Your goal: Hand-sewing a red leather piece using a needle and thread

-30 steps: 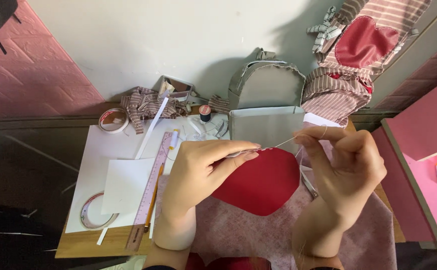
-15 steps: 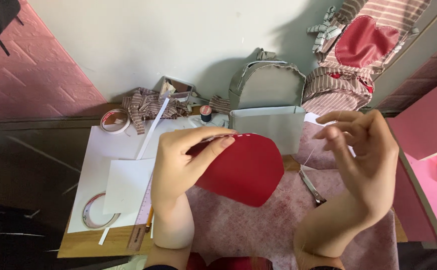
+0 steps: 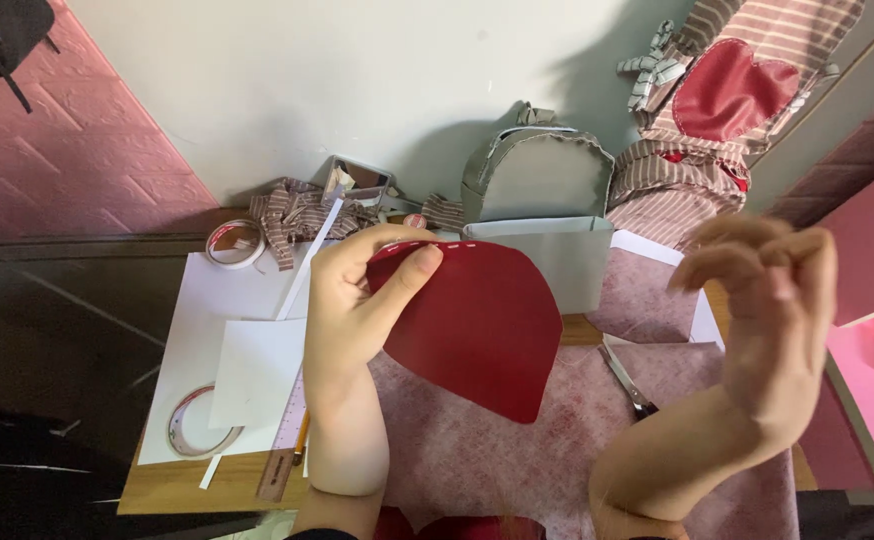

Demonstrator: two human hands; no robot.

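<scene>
Red piece pinched high while the other hand has drawn away.

Since half a second ago the right hand (image 3: 767, 320) has swung further right, blurred, fingers curled loosely; any thread unseen. The left hand (image 3: 357, 300) pinches one smooth red heart-shaped piece (image 3: 477, 325), white-stitched along its top, at centre frame over pink felt (image 3: 477, 460). Beyond: one scissors (image 3: 629, 380), two tape rolls, one grey bag (image 3: 537, 180).

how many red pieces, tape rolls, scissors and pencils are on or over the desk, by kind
red pieces: 1, pinched in the left hand
tape rolls: 2
scissors: 1
pencils: 1
total: 5
The right hand is raised and blurred; whether it holds anything cannot be told.
</scene>
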